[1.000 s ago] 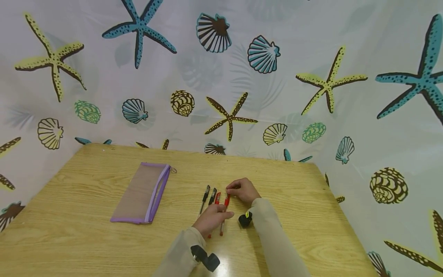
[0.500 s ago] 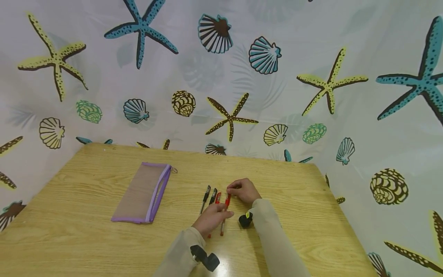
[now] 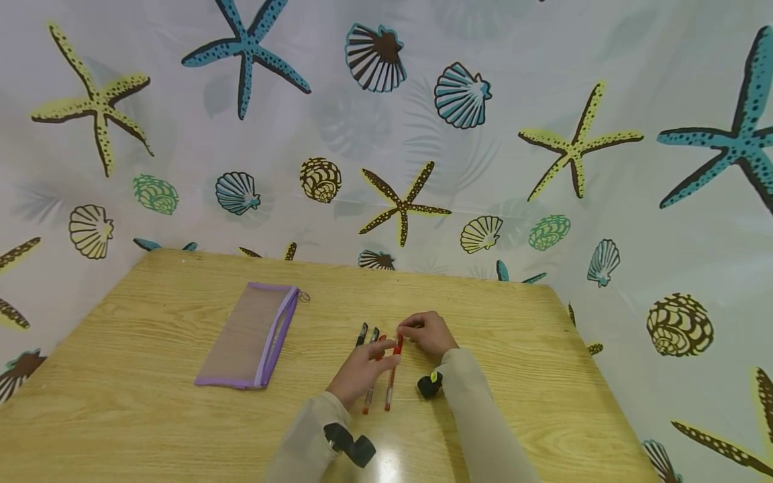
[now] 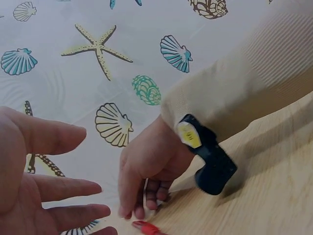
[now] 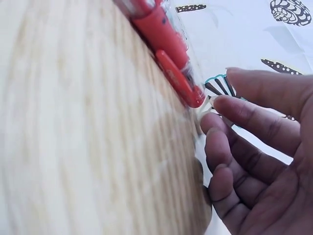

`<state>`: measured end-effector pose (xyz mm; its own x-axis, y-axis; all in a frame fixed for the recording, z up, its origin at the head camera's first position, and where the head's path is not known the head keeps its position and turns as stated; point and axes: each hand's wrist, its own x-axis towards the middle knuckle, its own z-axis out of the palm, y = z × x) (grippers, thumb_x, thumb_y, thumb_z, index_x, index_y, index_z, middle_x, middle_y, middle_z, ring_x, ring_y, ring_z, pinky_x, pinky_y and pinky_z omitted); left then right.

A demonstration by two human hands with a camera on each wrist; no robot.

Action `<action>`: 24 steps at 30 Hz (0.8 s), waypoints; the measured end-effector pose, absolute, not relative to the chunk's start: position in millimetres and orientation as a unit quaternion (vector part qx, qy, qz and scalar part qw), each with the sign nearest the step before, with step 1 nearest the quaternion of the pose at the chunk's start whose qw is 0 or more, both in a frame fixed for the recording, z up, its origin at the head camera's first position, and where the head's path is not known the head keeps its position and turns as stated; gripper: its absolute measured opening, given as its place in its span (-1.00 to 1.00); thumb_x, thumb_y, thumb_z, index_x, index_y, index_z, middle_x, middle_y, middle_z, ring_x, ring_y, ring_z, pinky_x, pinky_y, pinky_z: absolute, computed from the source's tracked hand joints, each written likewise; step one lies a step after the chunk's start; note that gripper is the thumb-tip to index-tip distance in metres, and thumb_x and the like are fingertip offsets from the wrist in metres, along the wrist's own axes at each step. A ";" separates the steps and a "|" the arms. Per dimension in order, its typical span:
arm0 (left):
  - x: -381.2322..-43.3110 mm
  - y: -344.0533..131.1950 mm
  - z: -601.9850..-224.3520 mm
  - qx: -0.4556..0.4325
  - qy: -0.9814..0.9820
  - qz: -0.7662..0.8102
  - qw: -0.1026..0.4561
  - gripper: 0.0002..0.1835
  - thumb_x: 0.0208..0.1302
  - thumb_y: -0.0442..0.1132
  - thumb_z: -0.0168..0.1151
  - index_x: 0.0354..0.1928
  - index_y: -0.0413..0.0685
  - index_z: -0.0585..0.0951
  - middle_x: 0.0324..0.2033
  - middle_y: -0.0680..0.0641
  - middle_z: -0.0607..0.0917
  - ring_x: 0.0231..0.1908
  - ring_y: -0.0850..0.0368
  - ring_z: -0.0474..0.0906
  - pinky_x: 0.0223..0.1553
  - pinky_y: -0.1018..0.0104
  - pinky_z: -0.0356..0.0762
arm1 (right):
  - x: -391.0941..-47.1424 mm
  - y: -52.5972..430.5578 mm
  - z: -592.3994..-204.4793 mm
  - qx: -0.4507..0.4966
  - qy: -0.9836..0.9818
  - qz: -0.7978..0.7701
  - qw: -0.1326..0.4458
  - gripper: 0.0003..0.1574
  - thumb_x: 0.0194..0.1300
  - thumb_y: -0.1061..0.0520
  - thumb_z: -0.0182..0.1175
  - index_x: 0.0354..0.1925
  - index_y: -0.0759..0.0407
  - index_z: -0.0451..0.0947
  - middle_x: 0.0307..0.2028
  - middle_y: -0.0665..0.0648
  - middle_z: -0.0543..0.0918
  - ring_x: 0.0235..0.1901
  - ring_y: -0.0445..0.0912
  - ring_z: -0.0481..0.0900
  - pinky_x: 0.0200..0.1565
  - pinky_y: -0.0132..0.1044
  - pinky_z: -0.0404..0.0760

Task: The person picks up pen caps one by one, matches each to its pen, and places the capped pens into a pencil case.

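Several pens lie side by side in the head view. Two have black caps, the outer black-capped pen (image 3: 362,333) and the inner black-capped pen (image 3: 374,333); beside them are a red pen (image 3: 367,400) and the rightmost red pen (image 3: 391,384). My left hand (image 3: 356,373) is over the pens and hides their middles, fingers extended and spread in the left wrist view. At the capped end of the rightmost red pen is my right hand (image 3: 431,335). Its loosely bent fingertips sit right by the cap's clip (image 5: 178,81) in the right wrist view.
Left of the pens lies a mesh zip pouch (image 3: 244,339) with purple edging. Everything rests on a wood-grain table (image 3: 495,322). A white curtain (image 3: 386,127) with starfish and shells stands behind the table and along its sides.
My left hand has lifted and shifted slightly left and away from me, uncovering more of the red pens' lower ends. The right hand stays nearly in place at the rightmost red pen's cap.
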<state>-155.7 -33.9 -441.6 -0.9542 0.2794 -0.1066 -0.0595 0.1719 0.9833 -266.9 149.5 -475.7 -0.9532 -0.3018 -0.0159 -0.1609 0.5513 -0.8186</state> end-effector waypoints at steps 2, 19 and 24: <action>-156.5 -39.5 -439.1 0.074 0.759 0.637 0.111 -0.46 0.40 -0.05 0.13 0.31 -0.19 0.42 0.33 -0.24 0.36 0.33 -0.25 0.21 0.24 -0.21 0.22 | -265.4 150.0 -475.3 -0.129 0.876 -0.458 0.076 -0.82 0.31 0.15 0.25 -0.21 0.22 0.71 -0.28 0.08 0.70 -0.37 -0.12 0.61 -0.31 -0.25 0.60; -166.2 -117.3 -429.1 0.067 0.872 0.473 -0.105 -0.51 0.37 -0.18 0.19 0.27 -0.24 0.44 0.25 -0.30 0.44 0.26 -0.30 0.29 0.22 -0.21 0.26 | -242.1 160.2 -475.9 -0.092 0.866 -0.486 0.072 -0.70 0.32 0.11 0.24 -0.05 0.26 0.64 -0.34 0.10 0.67 -0.48 -0.08 0.57 -0.44 -0.23 0.54; -172.9 -142.0 -434.1 0.083 0.905 0.379 -0.176 -0.53 0.32 -0.26 0.22 0.19 -0.37 0.46 0.15 -0.37 0.50 0.20 -0.32 0.34 0.25 -0.20 0.18 | -234.6 162.1 -475.4 -0.082 0.855 -0.507 0.076 -0.69 0.32 0.14 0.23 -0.03 0.29 0.62 -0.39 0.14 0.66 -0.60 -0.10 0.48 -0.56 -0.26 0.47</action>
<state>-172.9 -142.0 -434.1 -0.9243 0.0176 0.3813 0.2839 0.6996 0.6558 -234.6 162.1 -475.4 -0.9751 -0.2169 -0.0469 -0.0630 0.4733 -0.8787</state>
